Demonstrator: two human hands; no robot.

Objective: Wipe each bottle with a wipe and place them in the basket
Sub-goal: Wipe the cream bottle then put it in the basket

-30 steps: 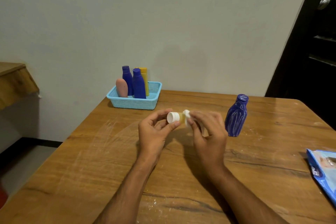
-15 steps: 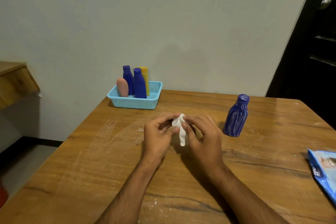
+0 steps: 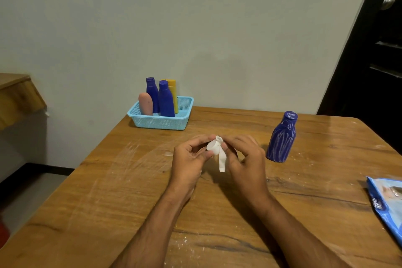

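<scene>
My left hand [image 3: 191, 159] pinched the small white-capped bottle [image 3: 212, 147], its long axis running crosswise toward my right hand [image 3: 243, 159], whose fingers clamped the wipe [image 3: 221, 159] against it.

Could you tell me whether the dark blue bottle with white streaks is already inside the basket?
No, the streaked blue bottle stands upright on the table, well apart from the basket.

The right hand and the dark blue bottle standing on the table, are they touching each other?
Apart. The head view shows bare table between the right hand and the dark blue bottle; the hand pinches a white wipe instead.
</scene>
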